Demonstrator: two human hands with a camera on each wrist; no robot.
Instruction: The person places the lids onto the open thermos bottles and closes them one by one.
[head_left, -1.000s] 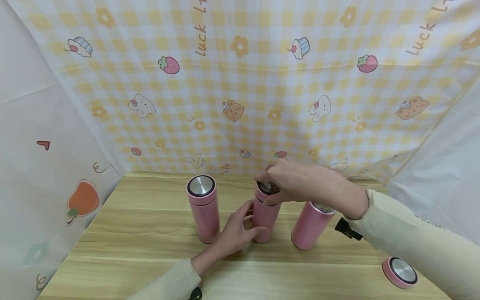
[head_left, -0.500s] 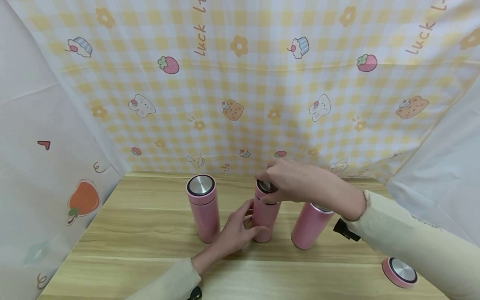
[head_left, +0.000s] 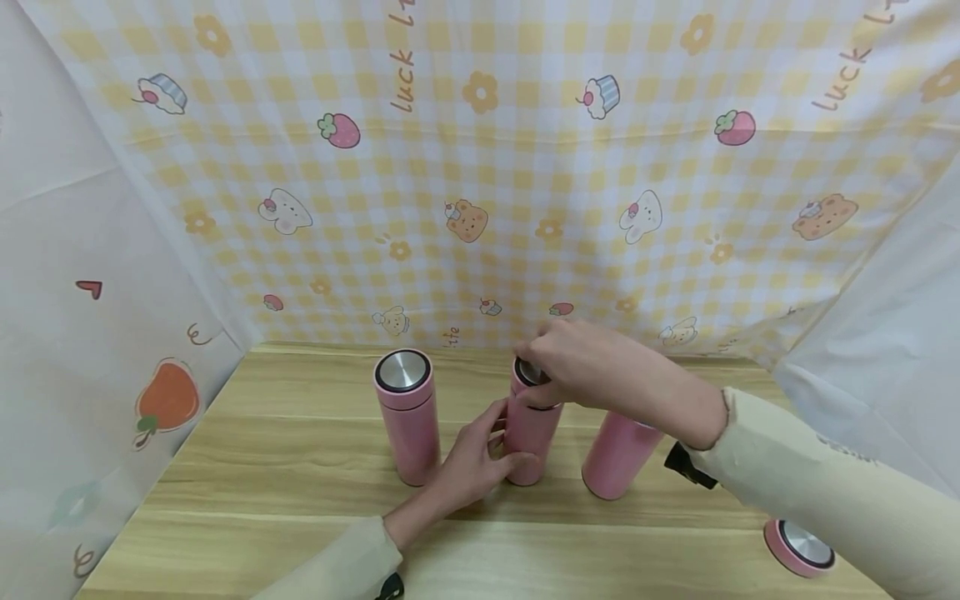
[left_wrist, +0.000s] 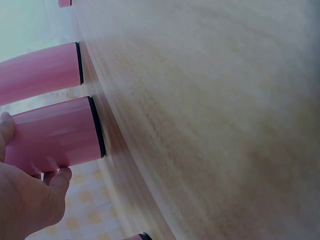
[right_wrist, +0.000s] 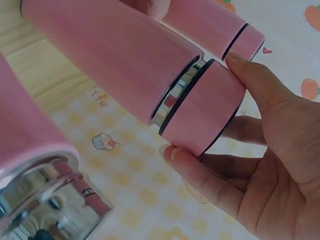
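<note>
Left hand (head_left: 474, 461) curled round a glossy cylindrical pink bottle (head_left: 529, 432) — right hand (head_left: 581, 360) round its silvery-topped lid (right_wrist: 206, 111)

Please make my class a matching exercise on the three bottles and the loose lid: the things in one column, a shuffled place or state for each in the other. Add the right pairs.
Things:
1. left bottle
2. middle bottle
3. right bottle
4. loose lid

Places and states:
A. open, metal neck bare
B. lying on the table
C. closed, gripped by neither hand
D. left hand on its body, right hand on its lid

Right pairs: 1-C, 2-D, 3-A, 4-B
</note>
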